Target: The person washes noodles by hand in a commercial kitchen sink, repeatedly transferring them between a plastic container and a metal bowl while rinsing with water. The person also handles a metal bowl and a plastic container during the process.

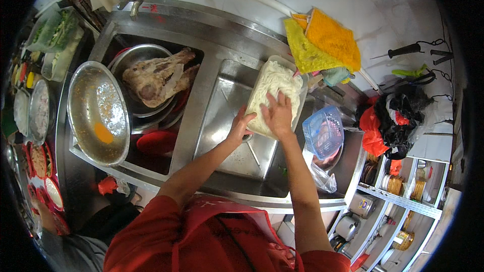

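Observation:
Over the right sink basin, a rectangular plastic container full of pale, strand-like food sits tilted. My left hand grips its near left edge, the thumb over the rim. Spread flat, my right hand rests on the food with its fingers apart, holding nothing. A drain shows partly behind the container. To the right of my right hand stands a blue plastic basket, above a bowl holding pinkish contents.
Large cooked bones lie in a steel bowl in the left basin. A steel bowl with orange residue leans on the sink's left rim. A faucet, hanging towels, plastic bags and shelves surround the sink. Another person's sleeve is at lower left.

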The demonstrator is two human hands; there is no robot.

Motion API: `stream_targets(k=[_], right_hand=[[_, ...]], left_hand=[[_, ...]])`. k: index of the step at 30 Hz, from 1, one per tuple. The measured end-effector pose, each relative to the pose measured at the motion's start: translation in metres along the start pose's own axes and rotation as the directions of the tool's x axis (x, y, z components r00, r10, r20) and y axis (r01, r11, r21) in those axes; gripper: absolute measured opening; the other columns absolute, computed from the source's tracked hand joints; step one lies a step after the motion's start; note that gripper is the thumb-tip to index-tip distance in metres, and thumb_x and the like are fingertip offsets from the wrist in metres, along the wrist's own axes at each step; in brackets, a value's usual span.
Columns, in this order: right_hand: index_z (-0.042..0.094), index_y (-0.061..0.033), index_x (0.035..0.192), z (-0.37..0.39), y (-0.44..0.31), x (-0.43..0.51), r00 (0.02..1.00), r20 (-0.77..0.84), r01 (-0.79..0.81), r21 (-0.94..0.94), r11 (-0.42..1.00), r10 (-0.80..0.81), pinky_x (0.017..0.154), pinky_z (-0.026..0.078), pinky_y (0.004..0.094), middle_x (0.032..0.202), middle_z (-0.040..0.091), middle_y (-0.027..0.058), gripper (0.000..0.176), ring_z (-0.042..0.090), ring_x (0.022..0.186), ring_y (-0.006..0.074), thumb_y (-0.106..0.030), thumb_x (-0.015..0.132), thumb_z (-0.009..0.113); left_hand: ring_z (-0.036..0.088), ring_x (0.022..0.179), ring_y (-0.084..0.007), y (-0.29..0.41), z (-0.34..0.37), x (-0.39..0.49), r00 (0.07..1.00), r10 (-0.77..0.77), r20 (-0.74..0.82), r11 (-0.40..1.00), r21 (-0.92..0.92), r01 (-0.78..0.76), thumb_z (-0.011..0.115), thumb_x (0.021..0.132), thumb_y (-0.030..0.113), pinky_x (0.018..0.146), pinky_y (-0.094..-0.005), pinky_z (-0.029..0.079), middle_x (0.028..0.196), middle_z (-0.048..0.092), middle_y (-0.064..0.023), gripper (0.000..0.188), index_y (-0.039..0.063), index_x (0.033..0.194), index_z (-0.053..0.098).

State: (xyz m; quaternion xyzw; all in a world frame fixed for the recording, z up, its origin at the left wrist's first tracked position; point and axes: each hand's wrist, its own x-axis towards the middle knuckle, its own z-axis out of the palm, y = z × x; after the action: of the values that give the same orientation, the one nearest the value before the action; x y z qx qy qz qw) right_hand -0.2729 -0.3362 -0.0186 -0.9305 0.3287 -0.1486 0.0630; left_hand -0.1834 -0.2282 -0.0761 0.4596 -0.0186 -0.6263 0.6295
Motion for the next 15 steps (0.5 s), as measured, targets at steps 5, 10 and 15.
stream_targets(k=[5, 10, 15], right_hand=[[0.06, -0.0116, 0.104, -0.006, -0.013, -0.016, 0.967, 0.241, 0.059, 0.084, 0.995, -0.078, 0.086, 0.039, 0.0463, 0.11, 0.049, 0.0231, 0.035, 0.045, 0.098, 0.0406, -0.022, 0.07, 0.064], [0.055, -0.0158, 0.111, -0.008, 0.007, 0.019, 0.976, 0.218, -0.022, 0.041, 0.999, 0.013, 0.091, 0.037, 0.0449, 0.108, 0.05, 0.0257, 0.039, 0.043, 0.105, 0.0431, -0.02, 0.073, 0.062], [0.051, -0.0167, 0.116, 0.009, 0.034, 0.05, 0.962, 0.228, -0.149, -0.013, 0.989, 0.148, 0.09, 0.036, 0.0472, 0.113, 0.047, 0.0265, 0.041, 0.043, 0.107, 0.042, -0.018, 0.076, 0.057]], left_hand=[[0.05, 0.105, -0.0275, 0.008, -0.004, -0.003, 1.0, 0.002, -0.017, 1.0, 0.006, -0.002, 0.061, 0.072, 0.039, 0.077, -0.043, 0.046, 0.12, 0.047, -0.0113, 0.074, 0.014, 0.134, 0.029], [0.049, 0.107, -0.0275, 0.004, -0.005, -0.001, 1.0, -0.014, -0.023, 1.0, 0.009, 0.014, 0.06, 0.072, 0.039, 0.078, -0.0431, 0.046, 0.123, 0.045, -0.0115, 0.074, 0.016, 0.135, 0.028], [0.046, 0.111, -0.028, 0.009, 0.007, -0.008, 0.999, -0.034, 0.008, 0.999, 0.031, 0.034, 0.06, 0.071, 0.041, 0.078, -0.044, 0.046, 0.127, 0.042, -0.0113, 0.079, 0.016, 0.137, 0.024]])
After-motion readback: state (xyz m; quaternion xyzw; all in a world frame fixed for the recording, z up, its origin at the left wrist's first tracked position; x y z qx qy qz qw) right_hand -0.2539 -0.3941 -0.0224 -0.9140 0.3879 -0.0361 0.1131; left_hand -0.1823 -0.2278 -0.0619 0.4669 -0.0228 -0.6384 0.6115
